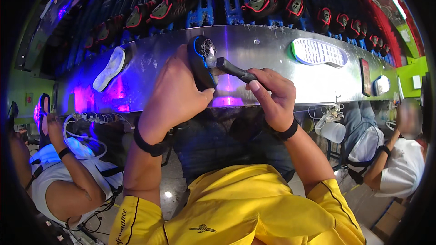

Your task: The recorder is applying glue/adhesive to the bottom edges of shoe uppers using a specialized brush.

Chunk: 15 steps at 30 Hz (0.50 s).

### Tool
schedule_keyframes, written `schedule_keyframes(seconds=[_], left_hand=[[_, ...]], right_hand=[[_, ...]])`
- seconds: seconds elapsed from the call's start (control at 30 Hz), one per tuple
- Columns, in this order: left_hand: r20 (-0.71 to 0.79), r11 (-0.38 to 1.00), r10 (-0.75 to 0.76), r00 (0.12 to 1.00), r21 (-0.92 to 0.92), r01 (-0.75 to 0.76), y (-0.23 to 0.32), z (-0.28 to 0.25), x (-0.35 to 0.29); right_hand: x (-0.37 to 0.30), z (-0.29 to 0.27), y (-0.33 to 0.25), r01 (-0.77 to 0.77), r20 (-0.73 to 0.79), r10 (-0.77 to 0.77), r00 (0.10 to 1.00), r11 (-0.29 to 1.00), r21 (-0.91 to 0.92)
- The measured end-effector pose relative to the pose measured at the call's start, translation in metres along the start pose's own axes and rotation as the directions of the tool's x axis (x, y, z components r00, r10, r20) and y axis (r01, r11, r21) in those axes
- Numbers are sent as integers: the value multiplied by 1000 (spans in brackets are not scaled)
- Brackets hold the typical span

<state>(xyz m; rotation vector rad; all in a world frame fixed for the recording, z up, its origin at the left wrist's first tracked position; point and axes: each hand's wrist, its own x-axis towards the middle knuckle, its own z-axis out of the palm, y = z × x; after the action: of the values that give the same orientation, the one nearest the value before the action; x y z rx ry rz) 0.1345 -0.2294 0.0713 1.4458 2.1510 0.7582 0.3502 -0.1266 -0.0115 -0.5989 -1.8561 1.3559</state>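
Observation:
In my left hand (175,91) is a dark shoe upper (198,69) with a blue line around its lower edge, tilted up above the metal bench (159,70). My left fingers wrap its far side, and the thumb presses near its lower end. A black-handled brush (236,70) sits in my right hand (276,96), pinched between thumb and fingers. Its head touches or nearly touches the upper's pale, wet-looking face; the bristle tips are hard to make out. On the bench lie a white sole (109,69) to the left and a ridged white sole (319,52) to the right.
Beyond the bench, a blue rack (200,17) carries several black shoes (160,9) with red trim. A dark, red-edged flat object (365,77) lies at the bench's right end. Co-workers sit at left (68,177) and right (402,163). A white cup-shaped container (334,131) hangs below the bench edge.

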Motion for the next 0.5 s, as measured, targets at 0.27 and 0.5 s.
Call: schedule_keyframes(seconds=[0.27, 0.5], left_hand=[[73, 998, -68, 995, 6, 68, -10, -2, 9], [18, 997, 30, 999, 67, -31, -18, -3, 13]], right_hand=[[-14, 11, 17, 33, -77, -30, 997, 999, 36], [-34, 14, 22, -88, -115, 83, 990, 995, -39]])
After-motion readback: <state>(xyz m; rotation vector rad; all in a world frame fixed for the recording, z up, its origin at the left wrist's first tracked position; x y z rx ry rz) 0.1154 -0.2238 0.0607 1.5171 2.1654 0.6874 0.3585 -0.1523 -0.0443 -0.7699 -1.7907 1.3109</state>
